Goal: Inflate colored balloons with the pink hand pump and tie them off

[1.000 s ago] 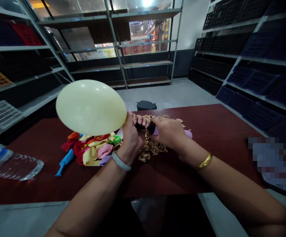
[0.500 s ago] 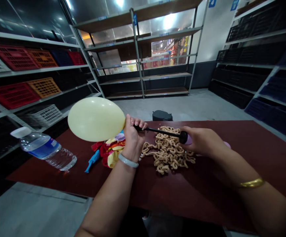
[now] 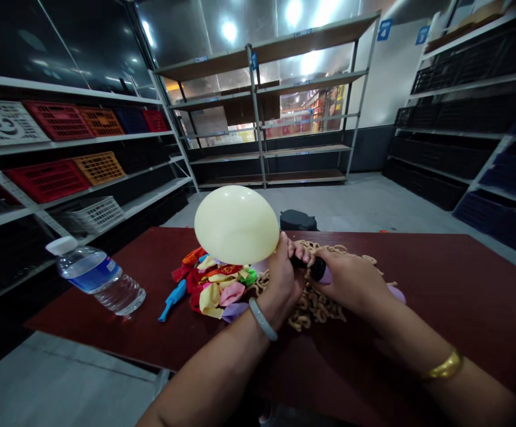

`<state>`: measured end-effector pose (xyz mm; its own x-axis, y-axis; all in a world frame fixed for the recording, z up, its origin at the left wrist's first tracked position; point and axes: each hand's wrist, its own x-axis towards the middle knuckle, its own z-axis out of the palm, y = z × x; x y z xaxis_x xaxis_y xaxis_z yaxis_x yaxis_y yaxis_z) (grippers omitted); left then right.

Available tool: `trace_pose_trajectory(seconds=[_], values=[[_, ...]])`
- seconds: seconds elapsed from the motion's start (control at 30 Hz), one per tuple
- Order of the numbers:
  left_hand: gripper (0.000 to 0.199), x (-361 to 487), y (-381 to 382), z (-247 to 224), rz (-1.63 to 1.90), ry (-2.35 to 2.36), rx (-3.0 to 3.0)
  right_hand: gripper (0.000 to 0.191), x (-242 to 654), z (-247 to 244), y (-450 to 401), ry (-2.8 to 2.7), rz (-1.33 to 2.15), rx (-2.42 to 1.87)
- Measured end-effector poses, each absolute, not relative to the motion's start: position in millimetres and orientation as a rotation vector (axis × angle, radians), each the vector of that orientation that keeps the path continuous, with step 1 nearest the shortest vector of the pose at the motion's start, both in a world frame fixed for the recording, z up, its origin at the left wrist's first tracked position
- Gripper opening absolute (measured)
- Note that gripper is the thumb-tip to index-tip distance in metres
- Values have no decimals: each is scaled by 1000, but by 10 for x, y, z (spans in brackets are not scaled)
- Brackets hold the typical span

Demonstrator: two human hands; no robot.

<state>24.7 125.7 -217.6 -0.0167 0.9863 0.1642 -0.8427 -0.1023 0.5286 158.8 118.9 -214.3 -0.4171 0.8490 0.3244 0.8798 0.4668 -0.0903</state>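
A pale yellow inflated balloon extends leftward from my left hand, whose closed fingers grip its neck at the black nozzle end of a hand pump. My right hand is wrapped round the pump's black and purple body, right beside my left hand. The pump's rod hardly shows between them. Beneath both hands lies a heap of tan, twisted rope-like pieces, partly covered by them. Limp balloons in several colours lie in a pile below the inflated one.
A water bottle with a white cap stands tilted in view on the left of the dark red table. Behind the table is a dark grey object. Shelves with crates line the left side; more racks stand behind and right.
My left hand has moved right with the balloon, up against my right hand, and the pump's rod has been pushed in. The camera view has shifted slightly, showing more of the limp balloons.
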Motion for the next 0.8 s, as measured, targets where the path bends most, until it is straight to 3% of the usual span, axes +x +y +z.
trace_pose_trajectory(seconds=[0.17,0.5,0.8], values=[[44,181,1277,-2140,1587,333,566,40,1596,-2132,1212,-2407,-52,-1445],[42,-448,1522,-1934,1786,333,444,58,2061,-2103,1413,-2482,66,-1526],[42,-72,1486,-2160,1680,305,413,51,1842,-2146,1327,-2500,-82,-1551]])
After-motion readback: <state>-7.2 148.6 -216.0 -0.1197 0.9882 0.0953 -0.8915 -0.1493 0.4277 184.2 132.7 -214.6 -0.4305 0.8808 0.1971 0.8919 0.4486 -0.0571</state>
